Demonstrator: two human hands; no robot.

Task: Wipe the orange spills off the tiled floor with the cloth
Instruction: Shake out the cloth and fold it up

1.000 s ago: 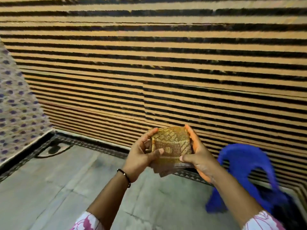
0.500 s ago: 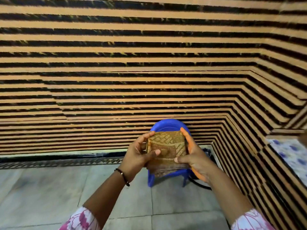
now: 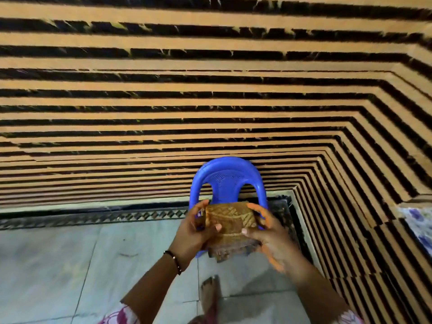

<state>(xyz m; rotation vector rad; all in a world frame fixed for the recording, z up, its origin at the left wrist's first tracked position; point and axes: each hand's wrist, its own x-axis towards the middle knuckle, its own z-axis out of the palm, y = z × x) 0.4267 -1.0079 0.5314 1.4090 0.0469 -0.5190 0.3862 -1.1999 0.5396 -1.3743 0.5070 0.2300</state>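
Note:
A folded brown-gold patterned cloth (image 3: 230, 224) is held up in front of me, above the floor. My left hand (image 3: 195, 232) grips its left edge, thumb across the front. My right hand (image 3: 268, 232) grips the right edge; its palm and fingers are stained orange. The pale grey tiled floor (image 3: 70, 265) lies below. No orange spill shows on the tiles in view.
A small blue plastic chair (image 3: 228, 181) stands against the striped orange-and-black wall (image 3: 210, 90), right behind the cloth. The wall turns a corner at the right. A dark patterned border (image 3: 93, 216) runs along the wall base. A bare foot (image 3: 210, 293) stands on the tiles.
The view has swung right and tipped down: the blue chair moved from the right edge to the centre behind the cloth. Both hands keep the same hold on the cloth.

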